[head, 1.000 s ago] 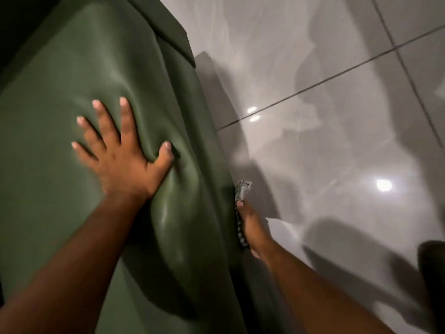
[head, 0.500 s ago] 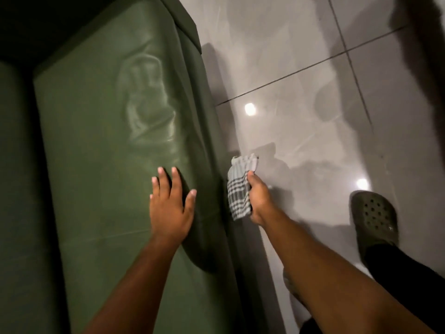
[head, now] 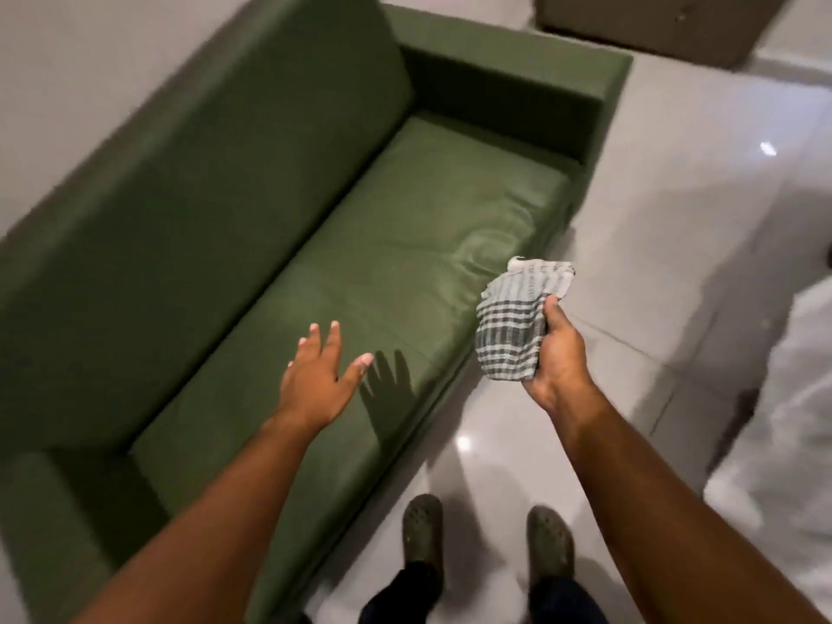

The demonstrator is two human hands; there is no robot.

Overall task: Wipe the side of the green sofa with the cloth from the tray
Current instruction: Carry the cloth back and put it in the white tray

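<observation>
The green sofa (head: 279, 209) fills the left and middle of the view, seen from above, its seat cushion running from lower left to upper right. My right hand (head: 560, 353) is shut on a grey and white checked cloth (head: 513, 326), held in the air just off the sofa's front edge, not touching it. My left hand (head: 317, 376) hovers above the seat cushion, fingers spread, holding nothing; its shadow falls on the cushion beside it.
Glossy light floor tiles (head: 675, 263) lie to the right of the sofa. My two feet in dark clogs (head: 423, 535) stand close to the sofa's front. Something white (head: 783, 425) sits at the right edge, and a brown cabinet (head: 666, 24) at the top.
The view has pulled back and up from the sofa's surface. My left hand lifted off the cushion. My right hand brought the cloth away from the sofa's front side and up into the air.
</observation>
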